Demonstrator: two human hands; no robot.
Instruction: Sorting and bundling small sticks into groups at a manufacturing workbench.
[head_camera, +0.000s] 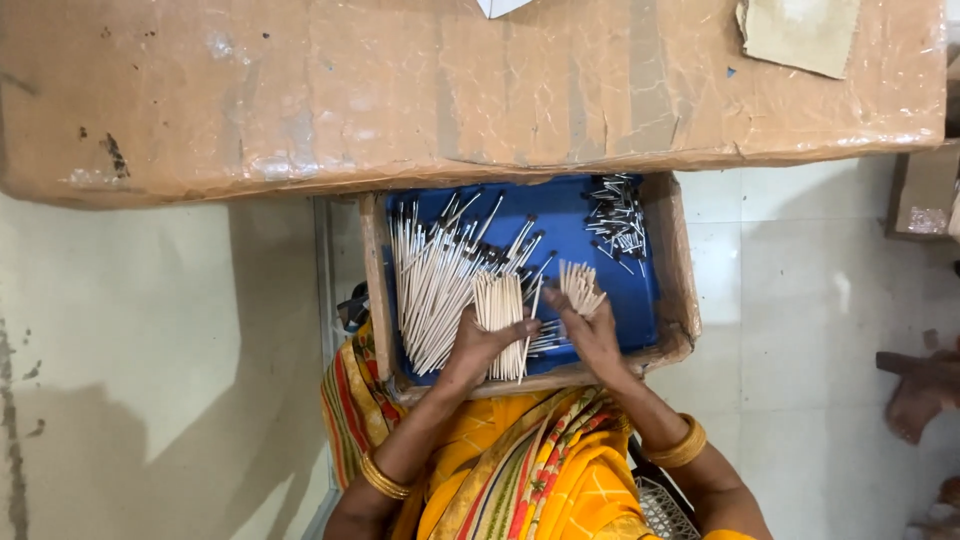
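A shallow cardboard tray (376, 262) with a blue lining rests on my lap. It holds a heap of thin pale sticks with dark tips (432, 272) on its left side. My left hand (478, 345) grips an upright bundle of these sticks (500, 310) near the tray's front edge. My right hand (592, 335) holds a smaller fanned bundle of sticks (580, 285) just to the right. A small pile of short dark-tipped pieces (615, 215) lies in the far right corner.
A large brown cardboard box wrapped in plastic film (460, 90) spans the top and overhangs the tray's far end. Pale floor tiles (800, 290) lie to the right, a light wall or floor surface to the left. Another cardboard box (925, 190) sits at the right edge.
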